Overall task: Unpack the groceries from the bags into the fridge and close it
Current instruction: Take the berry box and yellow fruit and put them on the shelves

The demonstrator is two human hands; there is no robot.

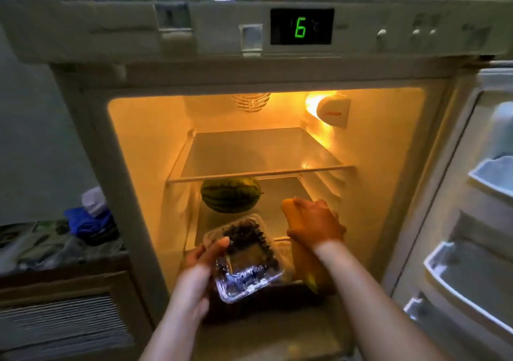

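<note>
The fridge (133, 149) stands open and lit, its display reading 6. A striped green watermelon (230, 198) lies at the back left of the second shelf (280, 194). My left hand (206, 252) grips a clear plastic clamshell of dark berries (245, 255) by its left edge, held at the front of that shelf. My right hand (315, 226) is closed around a bunch of yellow bananas (308, 266), reaching in over the right side of the same shelf. The top glass shelf (261, 149) holds nothing.
The fridge door (477, 222) hangs open at the right, with white door racks. To the left, a patterned counter (50, 247) carries a blue bag (88, 222). A cabinet front sits below it.
</note>
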